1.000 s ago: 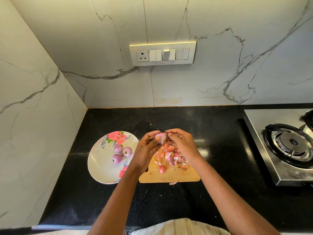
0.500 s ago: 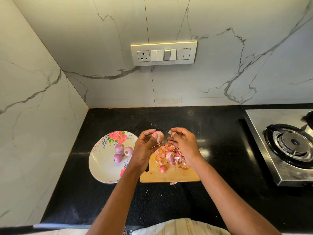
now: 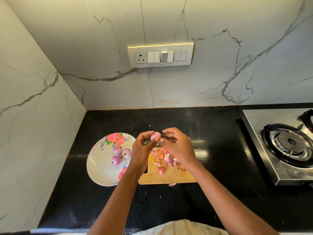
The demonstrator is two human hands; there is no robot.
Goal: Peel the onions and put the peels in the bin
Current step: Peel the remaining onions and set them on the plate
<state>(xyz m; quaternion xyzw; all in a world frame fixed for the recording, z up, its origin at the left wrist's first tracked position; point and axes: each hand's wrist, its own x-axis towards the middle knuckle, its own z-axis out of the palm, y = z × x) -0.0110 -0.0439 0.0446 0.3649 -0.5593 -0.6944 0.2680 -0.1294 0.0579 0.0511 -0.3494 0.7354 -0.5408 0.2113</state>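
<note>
Counter (image 3: pixel 211 200): onion (image 3: pixel 155 135) between both hands.

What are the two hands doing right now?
Left hand: holding a small onion in its fingers.
Right hand: fingers curled, pinching at the onion's peel.

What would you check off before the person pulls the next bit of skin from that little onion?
1. Onion held in left hand: ok.
2. Right hand fingers at the onion: ok.
3. Grip on a loose peel: cannot tell.
4. Peel pile on the cutting board: ok, though one scrap lies off its near edge.
5. Plate has room for the peeled onion: ok.
6. Bin within reach: cannot tell, none in view.
</note>
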